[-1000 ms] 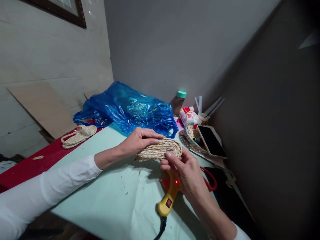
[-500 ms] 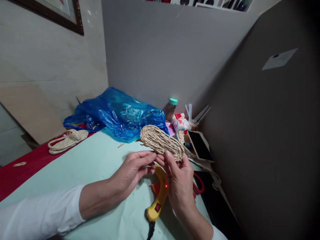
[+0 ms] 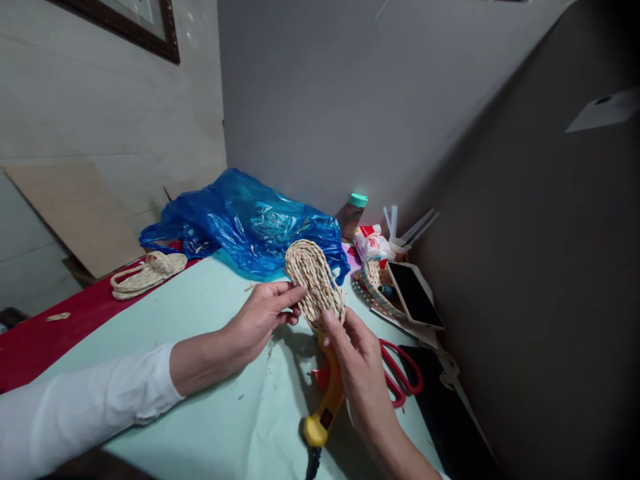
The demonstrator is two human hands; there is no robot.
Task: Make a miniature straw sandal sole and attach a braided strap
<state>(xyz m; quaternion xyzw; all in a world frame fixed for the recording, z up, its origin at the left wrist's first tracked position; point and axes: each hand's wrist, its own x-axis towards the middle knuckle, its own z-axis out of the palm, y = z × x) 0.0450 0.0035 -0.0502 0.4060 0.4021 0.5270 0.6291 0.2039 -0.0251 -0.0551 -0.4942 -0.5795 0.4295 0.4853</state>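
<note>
An oval coil of braided straw rope is held up above the table between both hands. My left hand pinches its left edge between thumb and fingers. Along the lower right edge, my right hand grips it with the thumb on its face. Beneath the coil lies a yellow glue gun with a black cord, its front part hidden behind the coil and my right hand. Red-handled scissors rest just right of my right hand, their blades out of sight.
A blue plastic bag lies at the back. A looped straw braid sits on red cloth at left. Toward the right are a small basket, a phone, a green-lidded jar, a tissue pack and a cup of white sticks.
The straw coil has turned more upright and now faces me. My left hand has moved up onto its left edge. The camera view has shifted slightly, showing more of the scissors.
</note>
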